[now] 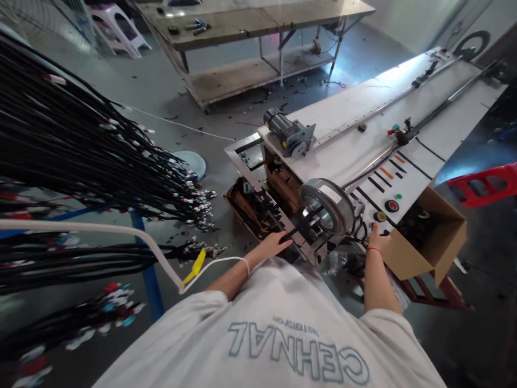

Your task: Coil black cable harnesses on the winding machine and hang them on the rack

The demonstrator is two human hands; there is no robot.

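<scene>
A white shirt (pixel 278 334) with printed letters fills the bottom of the view, and both bare forearms reach out from it to a long white machine (pixel 363 134). The left hand (pixel 274 243) lies palm down on the machine's near metal frame (pixel 258 188), fingers stretched flat and fairly close together, holding nothing. A white cord (pixel 218 262) loops over that wrist and runs back to a yellow clip (pixel 194 268). The right hand (pixel 378 240) — red thread at the wrist — is raised at the control panel, its fingertips just below a round knob (pixel 379 216); I cannot tell whether the fingers are curled or spread, nor whether they touch it.

Between the hands stands a tape reel (pixel 326 206), upright on its spindle at the machine's near end. It looks rigid and rather heavy, smooth on the face — best gripped by the rim.

A cardboard box (pixel 436 237) hangs open just right of the panel. Black cable bundles (pixel 81 145) fan across the left. A grey motor (pixel 286 132) sits on the machine, and a workbench (pixel 250 27) stands well beyond.
</scene>
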